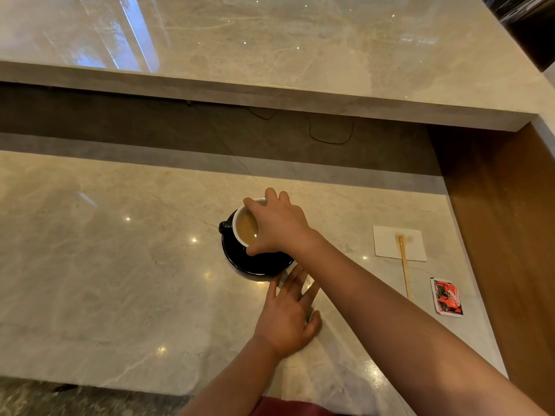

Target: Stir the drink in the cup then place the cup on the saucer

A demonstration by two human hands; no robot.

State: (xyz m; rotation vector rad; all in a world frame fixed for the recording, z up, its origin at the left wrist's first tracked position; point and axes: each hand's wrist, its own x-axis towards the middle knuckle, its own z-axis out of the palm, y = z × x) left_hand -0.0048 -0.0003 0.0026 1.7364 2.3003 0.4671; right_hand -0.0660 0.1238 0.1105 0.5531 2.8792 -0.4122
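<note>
A cup [240, 226], dark outside and white inside with a light brown drink, sits over the black saucer [255, 262] on the marble counter, its handle pointing left. My right hand [279, 226] grips the cup's rim from above, fingers on the far edge and thumb on the near edge. I cannot tell whether the cup's base touches the saucer. My left hand [288, 313] lies flat on the counter just in front of the saucer, fingers spread and fingertips at the saucer's near edge. A wooden stirrer [404, 262] lies to the right.
The stirrer's top rests on a white napkin [390, 241] at right. A red sachet [447, 297] lies nearer the right side. A raised marble ledge [270, 94] runs behind the counter, and a wooden wall panel [510, 235] bounds the right. A thin black cable [330, 136] hangs under the ledge.
</note>
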